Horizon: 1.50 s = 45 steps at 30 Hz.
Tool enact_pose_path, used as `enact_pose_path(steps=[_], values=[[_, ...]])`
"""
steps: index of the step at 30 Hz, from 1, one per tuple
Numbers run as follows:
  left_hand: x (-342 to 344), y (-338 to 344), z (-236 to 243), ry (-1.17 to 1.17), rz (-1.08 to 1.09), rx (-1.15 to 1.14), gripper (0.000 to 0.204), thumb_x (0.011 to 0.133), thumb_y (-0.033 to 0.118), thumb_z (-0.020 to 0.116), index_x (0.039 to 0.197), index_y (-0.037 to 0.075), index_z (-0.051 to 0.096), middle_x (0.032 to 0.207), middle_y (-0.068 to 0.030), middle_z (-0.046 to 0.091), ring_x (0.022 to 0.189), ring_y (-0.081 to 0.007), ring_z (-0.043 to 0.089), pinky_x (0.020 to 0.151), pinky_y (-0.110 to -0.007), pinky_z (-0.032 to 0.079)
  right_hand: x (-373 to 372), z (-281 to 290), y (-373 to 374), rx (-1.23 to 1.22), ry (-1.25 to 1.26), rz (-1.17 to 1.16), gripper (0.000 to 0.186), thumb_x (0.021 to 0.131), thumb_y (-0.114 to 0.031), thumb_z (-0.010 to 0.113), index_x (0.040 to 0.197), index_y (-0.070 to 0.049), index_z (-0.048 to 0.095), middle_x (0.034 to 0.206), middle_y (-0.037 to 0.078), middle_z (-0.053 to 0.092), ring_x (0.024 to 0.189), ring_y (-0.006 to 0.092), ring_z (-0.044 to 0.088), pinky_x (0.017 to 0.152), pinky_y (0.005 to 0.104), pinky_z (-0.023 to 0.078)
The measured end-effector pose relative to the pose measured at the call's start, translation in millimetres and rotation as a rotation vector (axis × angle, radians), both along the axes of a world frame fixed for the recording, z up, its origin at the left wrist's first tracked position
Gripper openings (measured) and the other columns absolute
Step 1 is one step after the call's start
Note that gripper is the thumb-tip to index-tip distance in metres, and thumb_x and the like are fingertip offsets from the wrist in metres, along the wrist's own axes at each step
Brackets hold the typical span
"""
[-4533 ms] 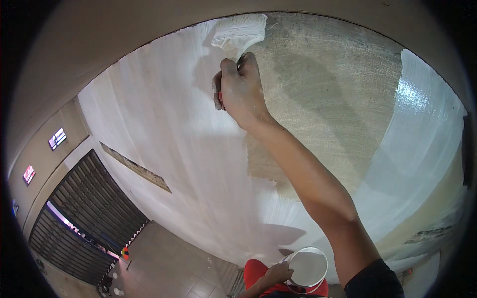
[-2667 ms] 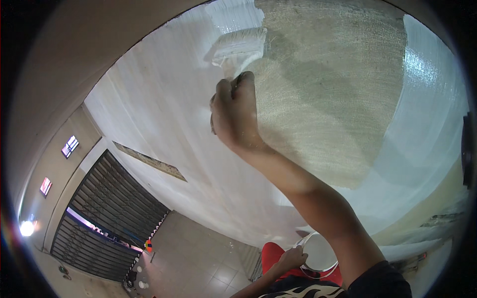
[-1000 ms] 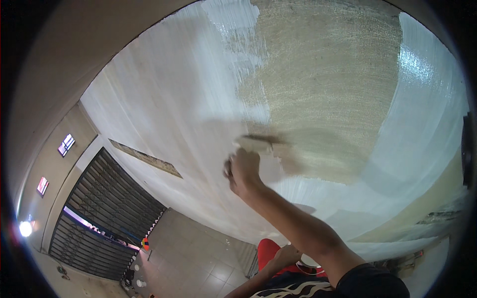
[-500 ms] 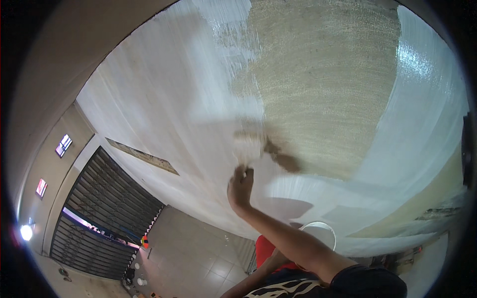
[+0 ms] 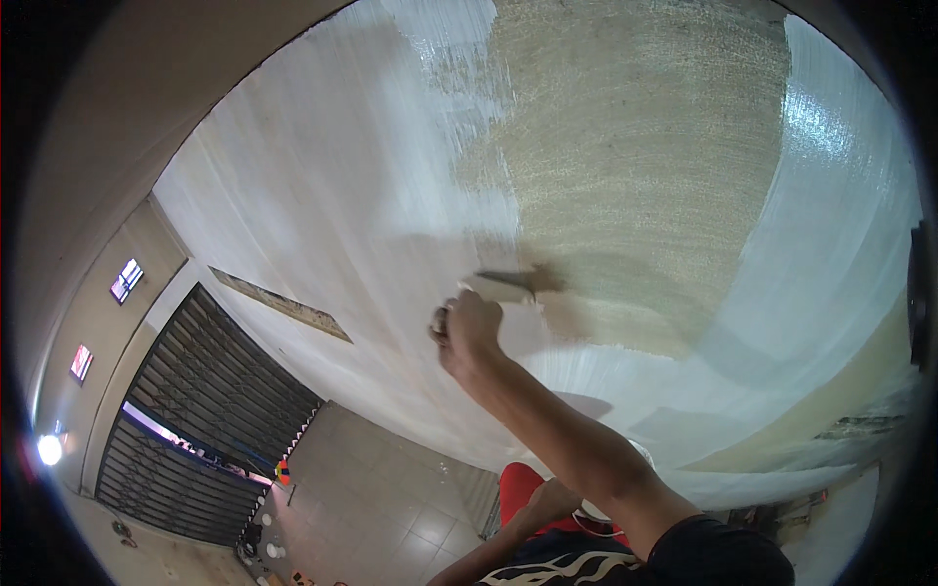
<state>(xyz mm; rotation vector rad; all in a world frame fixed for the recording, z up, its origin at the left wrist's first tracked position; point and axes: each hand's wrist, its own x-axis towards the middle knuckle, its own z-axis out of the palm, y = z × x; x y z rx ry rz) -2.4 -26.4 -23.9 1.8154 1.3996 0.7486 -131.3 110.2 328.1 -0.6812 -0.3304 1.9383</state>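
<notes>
Paintbrush: right hand grasps it; stroke evenly along ragged paint edge.
Bucket: left hand grips it; hold level.

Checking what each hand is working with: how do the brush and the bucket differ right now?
The brush is raised at the wall in the right hand, while the bucket sits low by the left hand. The brush looks flat and wide; the bucket has a curved rim and is mostly hidden by the right forearm. Both look whitish.
</notes>
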Motion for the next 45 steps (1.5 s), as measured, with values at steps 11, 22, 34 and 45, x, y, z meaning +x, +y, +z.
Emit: enact_pose_path(steps=[11, 22, 34, 45], values=[[4, -6, 39, -0.041, 0.017, 0.046, 0.028, 0.090, 0.017, 0.053, 0.111, 0.002, 0.063, 0.106, -0.0240, 0.067, 0.098, -0.0402, 0.065, 0.083, -0.047, 0.053, -21, 6, -4, 0.617, -0.024, -0.220, 0.014, 0.103, -0.021, 0.045, 0.098, -0.009, 0.039, 0.069, -0.004, 0.040, 0.053, 0.0028, 0.037, 0.043, 0.0208, 0.030], [-1, -22, 85, -0.130, 0.005, 0.273, 0.035, 0.091, 0.029, 0.055, 0.115, 0.005, 0.063, 0.110, -0.0250, 0.066, 0.103, -0.0404, 0.063, 0.088, -0.047, 0.051, 2, -169, -15, -0.361, -0.266, -0.031, 0.016, 0.099, -0.026, 0.040, 0.092, -0.012, 0.039, 0.058, 0.002, 0.039, 0.039, 0.0150, 0.037, 0.034, 0.0310, 0.029], [6, -2, 34, 0.173, 0.019, -0.234, 0.032, 0.091, 0.026, 0.049, 0.108, 0.004, 0.065, 0.107, -0.0250, 0.066, 0.097, -0.0421, 0.064, 0.086, -0.049, 0.051, -44, 116, -16, 0.837, -0.632, -0.696, 0.017, 0.100, -0.017, 0.043, 0.094, -0.002, 0.040, 0.075, 0.006, 0.046, 0.054, 0.0145, 0.046, 0.047, 0.0331, 0.039], [9, -11, 64, -0.071, -0.026, 0.220, 0.033, 0.091, 0.028, 0.049, 0.109, 0.004, 0.064, 0.106, -0.0252, 0.067, 0.097, -0.0424, 0.065, 0.085, -0.050, 0.051, -6, -92, -19, 0.171, -0.236, -0.131, 0.017, 0.101, -0.025, 0.043, 0.095, -0.010, 0.037, 0.060, -0.001, 0.038, 0.039, 0.0105, 0.036, 0.031, 0.0277, 0.027]])
